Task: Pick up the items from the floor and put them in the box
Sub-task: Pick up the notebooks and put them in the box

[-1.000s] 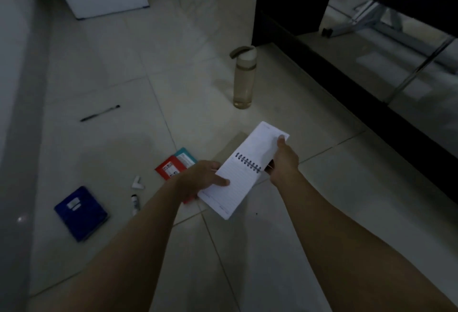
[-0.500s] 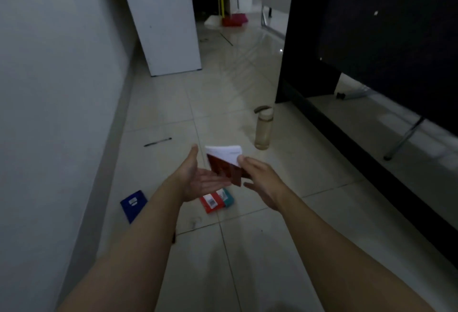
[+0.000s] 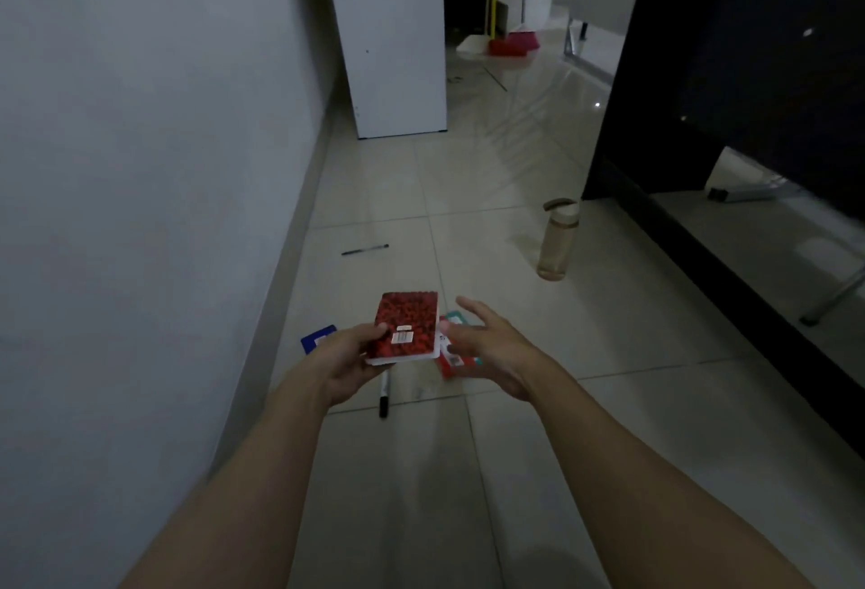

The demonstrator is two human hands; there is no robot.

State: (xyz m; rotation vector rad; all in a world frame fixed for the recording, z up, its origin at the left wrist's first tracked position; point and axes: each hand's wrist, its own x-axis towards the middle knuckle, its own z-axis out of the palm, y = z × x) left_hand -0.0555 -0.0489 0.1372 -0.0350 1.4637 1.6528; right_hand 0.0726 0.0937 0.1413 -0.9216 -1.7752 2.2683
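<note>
Left hand (image 3: 348, 361) held one small red-speckled closed notebook (image 3: 406, 327) above the pale tiled floor (image 3: 608, 424), thumb on the cover, grip pinching its left edge. A white barcode label showed on the cover. Right hand (image 3: 487, 347) hovered just beside the notebook's right edge, fingers spread, holding nothing.

On the floor, counted: one black-capped white marker (image 3: 384, 396) below the notebook; one thin dark pen (image 3: 365, 250) farther off, near the grey wall (image 3: 140, 167); one blue flat booklet (image 3: 318, 338), partly hidden by the left hand; one red-and-teal packet (image 3: 461, 361) under the right hand; one clear plastic water bottle (image 3: 557, 242) upright, well apart to the right. Box not seen.
</note>
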